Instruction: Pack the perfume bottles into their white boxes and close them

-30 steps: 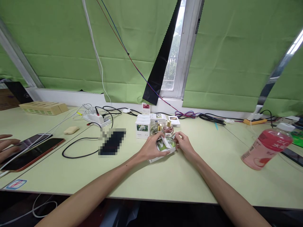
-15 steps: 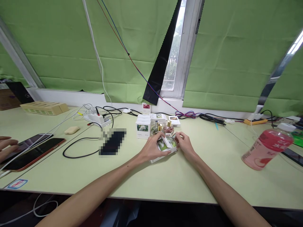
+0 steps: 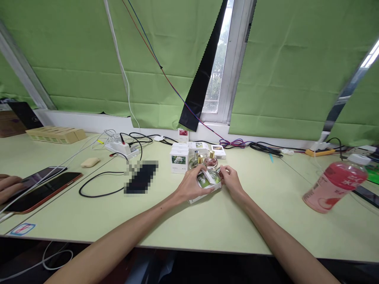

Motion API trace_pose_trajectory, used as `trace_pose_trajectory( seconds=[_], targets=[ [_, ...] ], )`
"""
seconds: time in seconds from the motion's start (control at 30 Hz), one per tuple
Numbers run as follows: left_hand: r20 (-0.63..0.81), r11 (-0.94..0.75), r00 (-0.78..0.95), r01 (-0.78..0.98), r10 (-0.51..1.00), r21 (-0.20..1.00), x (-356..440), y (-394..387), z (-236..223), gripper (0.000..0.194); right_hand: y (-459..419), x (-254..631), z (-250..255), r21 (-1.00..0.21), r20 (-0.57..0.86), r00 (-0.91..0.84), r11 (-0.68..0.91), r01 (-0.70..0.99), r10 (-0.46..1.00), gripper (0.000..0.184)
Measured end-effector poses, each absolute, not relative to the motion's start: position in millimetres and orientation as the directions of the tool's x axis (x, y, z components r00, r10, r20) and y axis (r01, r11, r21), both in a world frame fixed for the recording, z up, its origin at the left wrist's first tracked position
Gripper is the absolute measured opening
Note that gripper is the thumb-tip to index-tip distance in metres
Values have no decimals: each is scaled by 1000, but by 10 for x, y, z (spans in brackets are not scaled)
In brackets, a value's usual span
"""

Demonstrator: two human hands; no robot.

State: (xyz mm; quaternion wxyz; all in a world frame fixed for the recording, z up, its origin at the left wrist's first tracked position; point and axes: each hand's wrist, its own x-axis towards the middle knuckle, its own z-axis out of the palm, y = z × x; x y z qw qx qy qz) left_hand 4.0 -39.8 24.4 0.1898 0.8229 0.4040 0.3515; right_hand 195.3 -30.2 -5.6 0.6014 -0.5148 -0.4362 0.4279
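My left hand (image 3: pixel 192 183) is wrapped around a white box (image 3: pixel 197 198) tilted low over the table. In that box shows a round glass perfume bottle (image 3: pixel 215 176) with green behind it, and a white flap crosses its front. At the box's right end, my right hand (image 3: pixel 231 179) is closed, thumb and forefinger pinching near the bottle's silvery top. The fingers partly hide that top. Just behind my hands stand a perfume bottle with a gold cap (image 3: pixel 200 159) and a pinkish perfume bottle (image 3: pixel 211 161). White boxes with a flower picture (image 3: pixel 179 160) are at their left.
More small boxes (image 3: pixel 218 151) stand behind. To the left are a power strip (image 3: pixel 121 149), a dark blurred-out device (image 3: pixel 142 177), phones (image 3: pixel 44 193) and another person's hand (image 3: pixel 8 187). A pink drink bottle (image 3: pixel 334 183) stands right. Cables (image 3: pixel 237 142) run along the wall.
Very little differs. The box and both hands stay in nearly the same place and grip, with only a slight shift in the picture. The other person's hand at far left has moved slightly.
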Motion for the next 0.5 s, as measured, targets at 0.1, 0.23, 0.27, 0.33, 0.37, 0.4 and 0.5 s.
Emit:
trace_pose_trajectory(
  seconds=[0.1,0.23,0.27,0.33,0.37,0.4,0.5],
  targets=[
    [439,-610,424,526,792,593,44,-392,236,56,-301,1949,-51,-993,67,262,89,-72,963,51],
    [443,-609,418,529,793,591,50,-389,233,55,-296,1952,-64,-994,62,267,84,-72,962,49],
    [445,-609,416,527,793,592,52,-390,234,55,-296,1952,-67,-994,62,268,84,-72,961,49],
    [450,-611,413,521,792,597,54,-393,237,54,-299,1951,-71,-994,58,269,80,-74,961,48],
    [452,-611,411,518,792,598,55,-394,237,54,-301,1950,-70,-994,54,270,77,-76,961,48],
    [453,-610,409,518,792,599,55,-395,236,54,-303,1948,-69,-994,52,270,75,-77,962,47],
    [458,-607,399,523,795,599,54,-392,228,53,-305,1941,-65,-994,48,267,71,-77,963,44]
  ],
)
